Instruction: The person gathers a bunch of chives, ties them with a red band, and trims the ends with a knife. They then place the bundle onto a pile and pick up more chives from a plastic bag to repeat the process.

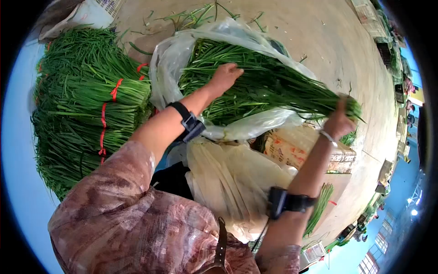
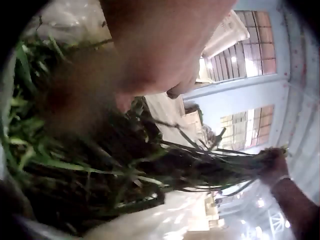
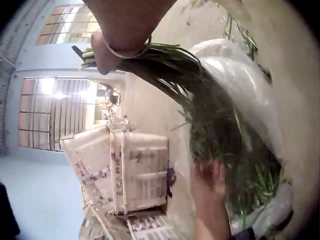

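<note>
A long bunch of green stalks (image 1: 292, 86) stretches across the opened clear plastic bag (image 1: 171, 57), which holds more greens. At its right end, the right hand (image 1: 340, 122) grips the stems, fingers curled round them; the right wrist view also has this hand (image 3: 105, 52) at the stem ends. The left hand (image 1: 224, 78) lies on the leafy part above the bag. In the right wrist view the left hand (image 3: 210, 172) is against the leaves, its fingertips partly hidden among them.
Stacked green bundles tied with red ribbon (image 1: 104, 123) stand at the left. A printed carton (image 1: 292, 148) sits below the bag, near a pale plastic sheet (image 1: 228, 178) over the lap. Loose stalks (image 1: 196, 18) lie on the floor beyond.
</note>
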Demonstrator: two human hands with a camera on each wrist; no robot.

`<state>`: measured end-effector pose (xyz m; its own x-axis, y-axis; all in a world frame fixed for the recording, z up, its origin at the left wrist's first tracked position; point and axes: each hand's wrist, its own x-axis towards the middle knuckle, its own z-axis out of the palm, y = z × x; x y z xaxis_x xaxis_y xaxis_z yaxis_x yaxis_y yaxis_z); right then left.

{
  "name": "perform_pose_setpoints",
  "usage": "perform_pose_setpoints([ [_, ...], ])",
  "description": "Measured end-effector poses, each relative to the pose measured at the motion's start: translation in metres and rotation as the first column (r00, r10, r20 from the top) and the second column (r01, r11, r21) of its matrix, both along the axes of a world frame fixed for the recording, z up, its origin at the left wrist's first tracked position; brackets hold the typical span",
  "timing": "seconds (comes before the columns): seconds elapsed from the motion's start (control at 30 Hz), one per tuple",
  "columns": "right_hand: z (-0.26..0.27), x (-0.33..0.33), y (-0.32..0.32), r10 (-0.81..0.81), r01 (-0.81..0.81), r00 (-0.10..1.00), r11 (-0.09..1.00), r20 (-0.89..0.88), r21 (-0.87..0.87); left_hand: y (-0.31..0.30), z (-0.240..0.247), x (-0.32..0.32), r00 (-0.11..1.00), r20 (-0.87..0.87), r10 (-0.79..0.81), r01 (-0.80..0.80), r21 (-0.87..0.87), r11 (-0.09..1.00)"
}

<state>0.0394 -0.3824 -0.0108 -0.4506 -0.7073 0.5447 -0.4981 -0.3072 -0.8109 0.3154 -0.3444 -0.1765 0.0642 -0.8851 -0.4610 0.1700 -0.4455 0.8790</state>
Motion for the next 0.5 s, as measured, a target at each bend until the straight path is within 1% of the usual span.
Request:
perform_pose_setpoints([
  [0.03,0.021,-0.015,-0.002,-0.009,0.008,1.0,1.0,-0.019,-0.009,-0.005,-0.008,0.005,0.961,0.247,-0.124,0.132,-0.015,0.991],
  [0.07,0.041,-0.023,-0.001,-0.02,0.019,0.999,1.0,-0.039,-0.02,-0.007,-0.012,0.008,0.963,0.239,-0.125,0.134,-0.023,0.991],
  [0.13,0.073,-0.019,0.005,0.001,-0.004,0.999,0.999,-0.043,-0.053,-0.012,-0.02,0.017,0.943,0.311,-0.116,0.115,0.021,0.993],
  [0.17,0.08,-0.011,0.008,0.016,-0.016,1.0,0.996,-0.005,-0.085,-0.017,-0.025,0.023,0.884,0.387,-0.263,0.257,0.068,0.964],
  [0.2,0.087,-0.007,0.012,0.013,-0.014,1.0,0.996,-0.008,-0.092,-0.014,-0.03,0.022,0.884,0.386,-0.262,0.259,0.061,0.964],
  [0.27,0.098,-0.001,0.022,0.121,-0.114,0.987,0.991,0.109,-0.066,-0.002,-0.038,0.016,0.82,0.523,-0.233,0.309,-0.063,0.949],
  [0.3,0.101,0.001,0.03,0.094,-0.087,0.986,0.995,0.136,-0.053,0.006,-0.005,0.019,0.77,0.487,-0.412,0.428,0.086,0.9],
  [0.33,0.107,-0.003,0.04,0.191,-0.181,0.97,0.98,0.15,-0.076,0.015,-0.005,0.015,0.77,0.485,-0.414,0.431,0.083,0.899],
  [0.4,0.125,-0.015,0.058,0.258,-0.24,0.945,0.964,0.201,-0.109,0.032,-0.008,0.005,0.565,0.669,-0.482,0.646,0.004,0.763],
  [0.43,0.138,-0.035,0.067,0.207,-0.195,0.933,0.978,0.293,-0.069,0.044,-0.005,0.0,0.469,0.708,-0.528,0.737,0.016,0.676],
  [0.47,0.153,-0.053,0.081,0.185,-0.178,0.936,0.983,0.299,-0.049,0.057,-0.002,-0.004,0.365,0.744,-0.559,0.815,0.035,0.578],
  [0.5,0.174,-0.073,0.097,0.124,-0.133,0.951,0.991,0.284,0.012,0.069,-0.003,-0.008,0.297,0.751,-0.59,0.864,0.052,0.501],
])
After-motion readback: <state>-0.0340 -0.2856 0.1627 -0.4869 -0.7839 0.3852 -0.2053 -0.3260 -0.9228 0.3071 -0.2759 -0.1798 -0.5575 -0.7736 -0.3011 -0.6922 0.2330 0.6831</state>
